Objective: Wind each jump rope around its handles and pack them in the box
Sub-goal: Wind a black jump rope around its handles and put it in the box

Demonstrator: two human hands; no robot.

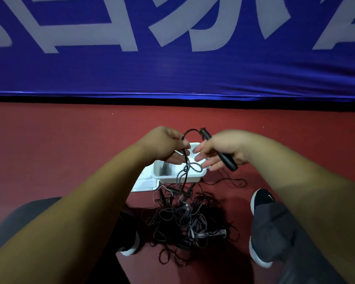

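A red floor (49,150) runs up to a blue banner (172,74) at the far edge. The banner's large white characters are cropped and unreadable. The left hand (164,144) pinches the black cord (186,160) between curled fingers. The right hand (223,148) holds the rope's black handle (228,160) across the palm under the thumb, with the fingers extended. Both hands hover above the open white box (178,178). The cord hangs across the box's near rim into a tangle of ropes (184,218), which lies between two shoes (261,198). Open floor lies left and right.
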